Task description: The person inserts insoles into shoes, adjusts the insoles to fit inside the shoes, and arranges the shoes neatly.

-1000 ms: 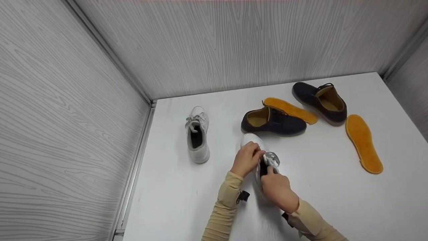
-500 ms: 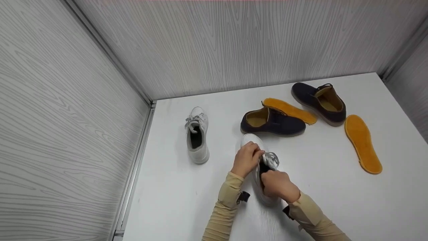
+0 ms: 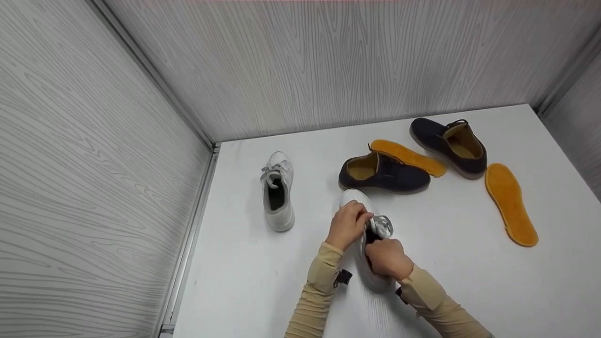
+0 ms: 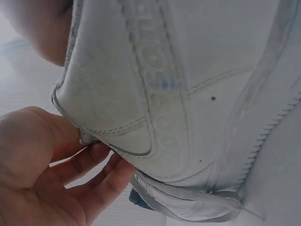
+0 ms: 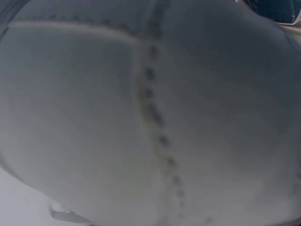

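A white lace-up sneaker [image 3: 374,283] stands on the table, toe pointing away. My left hand [image 3: 347,226] pinches the tongue area at the front of its opening. In the left wrist view, the thumb and fingers [image 4: 110,186] grip the sneaker's upper edge above the grey laces [image 4: 188,197]. My right hand [image 3: 389,258] reaches down into the opening from the heel side. Its fingers are hidden inside, so I cannot tell how they lie. The sneaker's pale stitched heel [image 5: 94,117] fills the right wrist view.
Another white sneaker [image 3: 280,218] stands to the left. Behind lie a dark shoe [image 3: 406,178] and, farther right, a second dark shoe [image 3: 429,134]. One orange insole [image 3: 425,163] is partly behind the nearer dark shoe; another insole [image 3: 511,204] lies at the right. Wood-grain panels border the table.
My right hand has gone deeper into the sneaker; its index finger, visible at the opening a second ago, is now hidden. The left hand keeps its grip in place.
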Motion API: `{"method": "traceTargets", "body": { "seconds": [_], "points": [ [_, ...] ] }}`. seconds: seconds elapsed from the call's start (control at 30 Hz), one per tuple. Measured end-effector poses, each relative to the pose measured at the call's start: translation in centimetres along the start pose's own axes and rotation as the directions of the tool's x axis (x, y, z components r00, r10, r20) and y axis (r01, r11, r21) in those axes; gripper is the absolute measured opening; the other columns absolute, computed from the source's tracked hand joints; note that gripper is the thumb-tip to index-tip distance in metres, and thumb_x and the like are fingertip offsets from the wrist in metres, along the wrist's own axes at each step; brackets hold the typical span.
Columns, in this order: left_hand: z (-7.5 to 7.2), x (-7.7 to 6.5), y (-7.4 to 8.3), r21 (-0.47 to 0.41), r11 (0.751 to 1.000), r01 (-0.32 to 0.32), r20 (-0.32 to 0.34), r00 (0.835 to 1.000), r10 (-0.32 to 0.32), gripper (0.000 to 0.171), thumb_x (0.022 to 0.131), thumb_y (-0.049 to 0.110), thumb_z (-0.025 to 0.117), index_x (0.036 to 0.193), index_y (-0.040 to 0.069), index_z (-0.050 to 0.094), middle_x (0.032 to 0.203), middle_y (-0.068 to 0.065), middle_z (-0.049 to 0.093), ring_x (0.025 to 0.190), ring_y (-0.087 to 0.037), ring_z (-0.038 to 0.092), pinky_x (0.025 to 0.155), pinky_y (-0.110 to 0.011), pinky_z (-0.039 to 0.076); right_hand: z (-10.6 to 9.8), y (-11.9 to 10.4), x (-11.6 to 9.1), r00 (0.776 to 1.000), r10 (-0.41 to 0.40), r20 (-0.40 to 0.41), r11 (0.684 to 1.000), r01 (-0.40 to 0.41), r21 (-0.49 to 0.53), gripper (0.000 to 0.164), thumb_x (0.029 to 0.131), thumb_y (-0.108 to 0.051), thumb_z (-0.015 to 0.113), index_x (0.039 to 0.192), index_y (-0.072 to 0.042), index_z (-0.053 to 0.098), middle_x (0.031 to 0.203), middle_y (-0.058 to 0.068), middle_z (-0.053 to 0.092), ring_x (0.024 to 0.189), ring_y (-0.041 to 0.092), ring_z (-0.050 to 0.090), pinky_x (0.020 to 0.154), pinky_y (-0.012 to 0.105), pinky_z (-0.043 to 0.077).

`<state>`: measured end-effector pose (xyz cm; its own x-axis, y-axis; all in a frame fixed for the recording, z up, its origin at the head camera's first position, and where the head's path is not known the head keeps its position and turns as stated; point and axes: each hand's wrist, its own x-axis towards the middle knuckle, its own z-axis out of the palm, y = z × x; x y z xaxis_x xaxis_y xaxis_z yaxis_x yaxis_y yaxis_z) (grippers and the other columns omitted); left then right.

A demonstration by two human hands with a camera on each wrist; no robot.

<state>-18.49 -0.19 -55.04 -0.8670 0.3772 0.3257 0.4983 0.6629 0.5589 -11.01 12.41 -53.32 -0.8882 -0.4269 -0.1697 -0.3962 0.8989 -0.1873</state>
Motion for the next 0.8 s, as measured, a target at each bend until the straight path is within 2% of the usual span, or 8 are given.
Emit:
{"method": "traceTargets", "body": {
  "seconds": [0.1,0.17,0.3,0.4,0.57,0.8],
  "points": [
    [0.2,-0.1,0.1,0.002,1.0,0.0,-0.005,1.0,0.0,0.021,0.091,0.023,0.07,0.076,0.011,0.063,0.076,0.001,0.056,0.068,-0.014,0.055,0.066,-0.028,0.047,0.3,-0.2,-0.3,0.999,0.017,-0.043,1.0,-0.017,-0.007,0.019,0.074,0.002,0.07,0.062,-0.002,0.056,0.061,0.015,0.058,0.057,0.036,0.06,0.052,0.053,0.051],
    [0.3,-0.2,0.1,-0.008,1.0,0.004,0.003,1.0,-0.004,0.021,0.092,0.023,0.07,0.076,0.011,0.063,0.075,0.002,0.054,0.067,-0.012,0.053,0.064,-0.027,0.046,0.5,-0.5,-0.7,0.994,0.049,-0.098,0.999,-0.05,-0.017,0.021,0.075,0.002,0.071,0.061,-0.003,0.056,0.06,0.015,0.057,0.056,0.036,0.06,0.05,0.051,0.051],
    [0.5,-0.3,0.4,-0.02,1.0,0.003,0.027,1.0,-0.003,0.021,0.093,0.024,0.069,0.077,0.011,0.064,0.074,0.003,0.053,0.066,-0.011,0.05,0.063,-0.026,0.045,0.9,-1.4,-1.4,0.972,0.106,-0.211,0.992,-0.117,-0.039,0.019,0.076,0.002,0.071,0.061,-0.001,0.059,0.06,0.015,0.057,0.055,0.035,0.061,0.046,0.046,0.05],
    [0.6,-0.2,0.5,-0.022,1.0,-0.008,0.024,1.0,0.008,0.02,0.093,0.024,0.07,0.078,0.011,0.065,0.075,0.002,0.054,0.068,-0.012,0.053,0.065,-0.027,0.046,1.0,-1.9,-1.3,0.957,0.104,-0.271,0.992,-0.119,-0.04,0.018,0.075,0.003,0.07,0.062,-0.001,0.06,0.061,0.015,0.058,0.055,0.035,0.06,0.045,0.046,0.049],
    [0.6,-0.1,0.7,-0.013,1.0,-0.015,0.022,1.0,0.015,0.019,0.094,0.026,0.068,0.081,0.011,0.067,0.079,0.001,0.058,0.074,-0.015,0.059,0.07,-0.027,0.049,1.0,-2.0,-0.9,0.943,0.068,-0.325,0.994,-0.093,-0.063,0.021,0.072,0.002,0.072,0.058,-0.004,0.058,0.057,0.012,0.057,0.05,0.032,0.058,0.043,0.046,0.048],
    [0.7,0.1,0.8,0.005,1.0,-0.012,0.025,1.0,0.012,0.018,0.094,0.026,0.068,0.084,0.01,0.069,0.083,-0.001,0.061,0.08,-0.018,0.063,0.073,-0.03,0.051,1.3,-1.6,-0.4,0.941,0.04,-0.336,0.991,-0.079,-0.103,0.025,0.071,-0.003,0.074,0.055,-0.006,0.055,0.053,0.01,0.055,0.046,0.029,0.056,0.041,0.044,0.047]
  ]
}}
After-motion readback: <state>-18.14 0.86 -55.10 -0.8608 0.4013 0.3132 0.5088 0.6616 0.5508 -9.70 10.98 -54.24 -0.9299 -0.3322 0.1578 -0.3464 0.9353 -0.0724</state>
